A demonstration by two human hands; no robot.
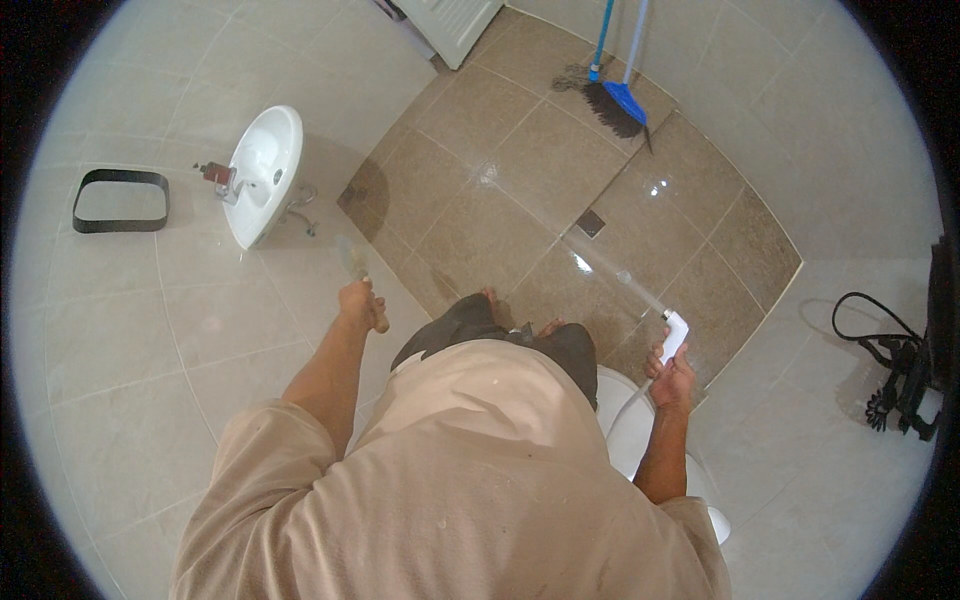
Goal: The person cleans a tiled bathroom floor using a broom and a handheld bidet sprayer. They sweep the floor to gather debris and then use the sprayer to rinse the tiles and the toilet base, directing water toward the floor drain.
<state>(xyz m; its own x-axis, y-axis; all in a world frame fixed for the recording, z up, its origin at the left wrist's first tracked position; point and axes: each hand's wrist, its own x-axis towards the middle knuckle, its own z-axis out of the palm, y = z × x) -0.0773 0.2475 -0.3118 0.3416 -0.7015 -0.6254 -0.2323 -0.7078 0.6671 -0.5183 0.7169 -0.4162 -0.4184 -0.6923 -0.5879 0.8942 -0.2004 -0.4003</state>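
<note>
Right hand curls round white sprayer near toilet, handle running forward, nozzle pointing forward-left, water shooting over brown floor! Left hand clasps brush near wall, long axis forward, leaning slightly left. Blue broom beyond.

Left of the white sink is a black-rimmed frame; by the sink's faucet, a reddish bottle. Right of and beyond the sink are a white door and blue broom; far right of the sink, a black corded appliance, perhaps a hair dryer.
</note>
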